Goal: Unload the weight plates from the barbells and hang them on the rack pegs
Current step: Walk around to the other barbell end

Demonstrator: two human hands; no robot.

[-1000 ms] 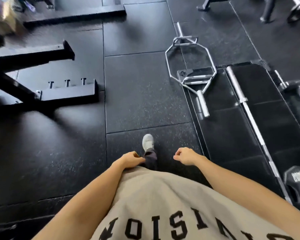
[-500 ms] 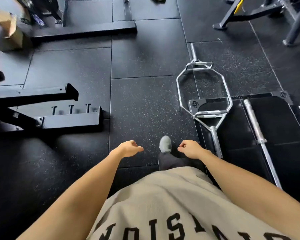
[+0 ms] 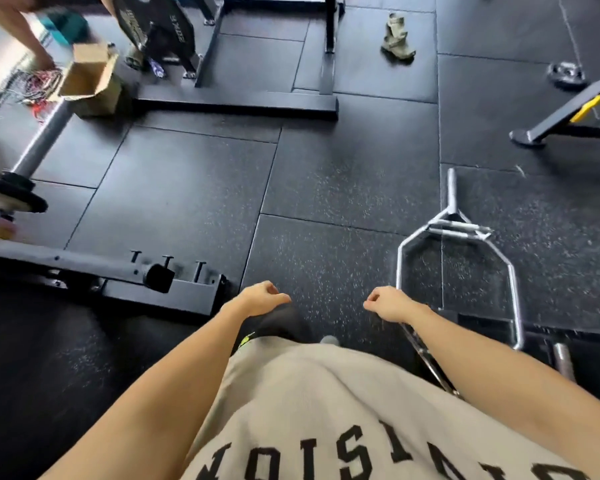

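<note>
At the far left edge a loaded barbell (image 3: pixel 42 140) runs up from a black weight plate (image 3: pixel 13 197) on its sleeve toward an open cardboard box (image 3: pixel 87 76) and a tangle of red cords (image 3: pixel 35 86) on the floor, where another person's arm (image 3: pixel 18 26) reaches down. Just above the box, a large black weight plate (image 3: pixel 155 27) stands upright on a rack (image 3: pixel 205 46). Nearer, a low black rack base (image 3: pixel 118 275) with three short upright pegs (image 3: pixel 168 263) lies across the left side, ending just beside the left hand (image 3: pixel 260 299). That hand is loosely curled and holds nothing. Between the rack base and the hex bar the rubber floor tiles (image 3: pixel 326 188) are open. The right hand (image 3: pixel 390 303) is likewise loosely curled and empty, well apart from the left. Just right of it lies a bare chrome hex bar (image 3: pixel 506 268), partly under the right forearm. Farther up, a crumpled olive cloth (image 3: pixel 397 38) sits on the floor, and a black-and-yellow frame leg (image 3: pixel 568 116) cuts in from the right edge beside a small plate (image 3: pixel 567 74).
</note>
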